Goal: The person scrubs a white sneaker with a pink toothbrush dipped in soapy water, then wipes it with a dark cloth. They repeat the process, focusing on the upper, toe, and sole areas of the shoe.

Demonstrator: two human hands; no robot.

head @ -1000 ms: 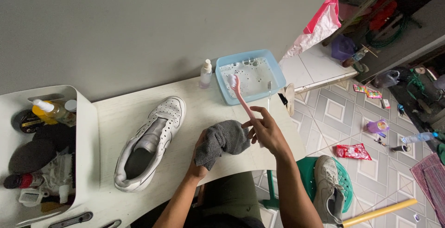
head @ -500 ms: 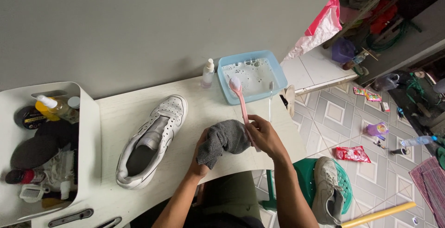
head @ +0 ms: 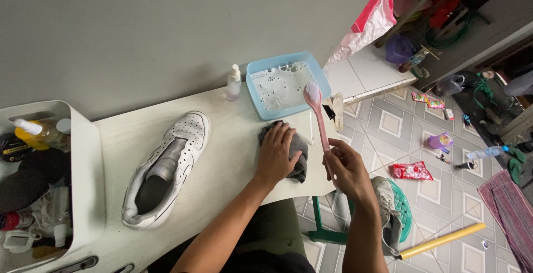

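My left hand lies flat on a grey cloth and presses it onto the white table near the right edge. My right hand grips the handle of a pink brush, whose bristled head points up toward a light blue tub of soapy water. A white sneaker lies on the table to the left of my left hand, toe pointing away from me.
A small spray bottle stands left of the tub. A white bin of bottles and cleaning items sits at the far left. On the tiled floor to the right are a second sneaker on a green stool, a yellow pole and scattered litter.
My left hand has laid the bunched cloth flat on the table and now presses on it. My right hand with the brush has shifted slightly right, off the cloth.
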